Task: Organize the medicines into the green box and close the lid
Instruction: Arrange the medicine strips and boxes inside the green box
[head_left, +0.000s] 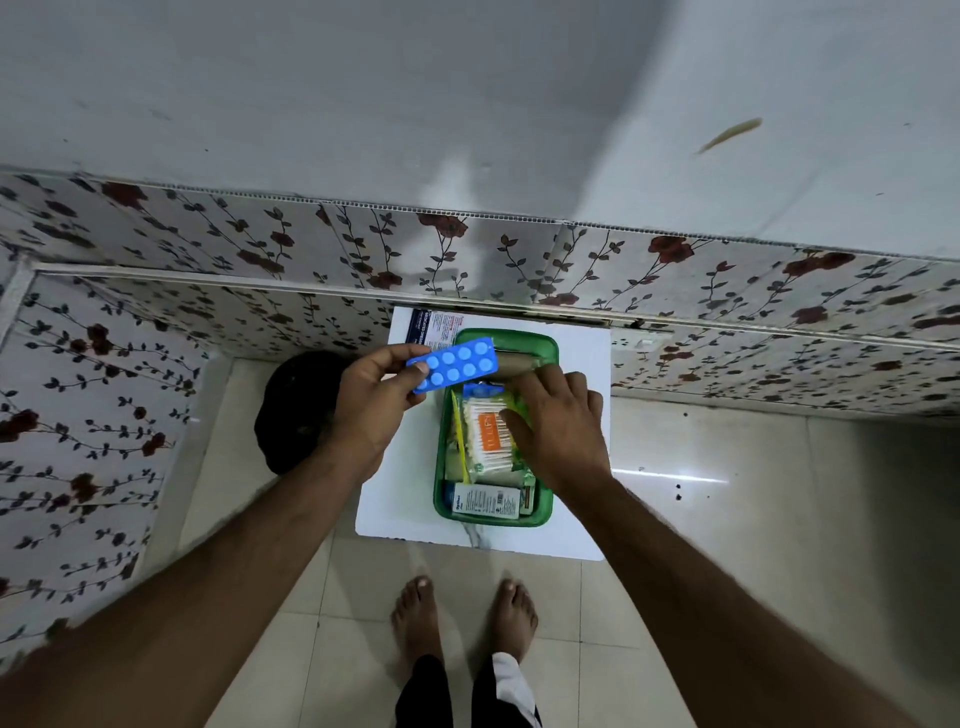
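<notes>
Bare feet at the bottom of the view, standing on tile; past them the green box sits open on a white board, already pretty stuffed. Left hand is pinched shut on a blue blister strip, held up over the box's far left corner; right hand lies flat on the cotton swab packet inside the box, fingers spread loosely, not clamped on anything as far as I can see. No lid showing anywhere. My worry: the box looks full, so the strip probably ends up on top of the pile and the lid won't seat properly; forcing it could crush a few blisters. Also the white carton at the near end sits close to the rim; a shove on the packet might tip it out.
</notes>
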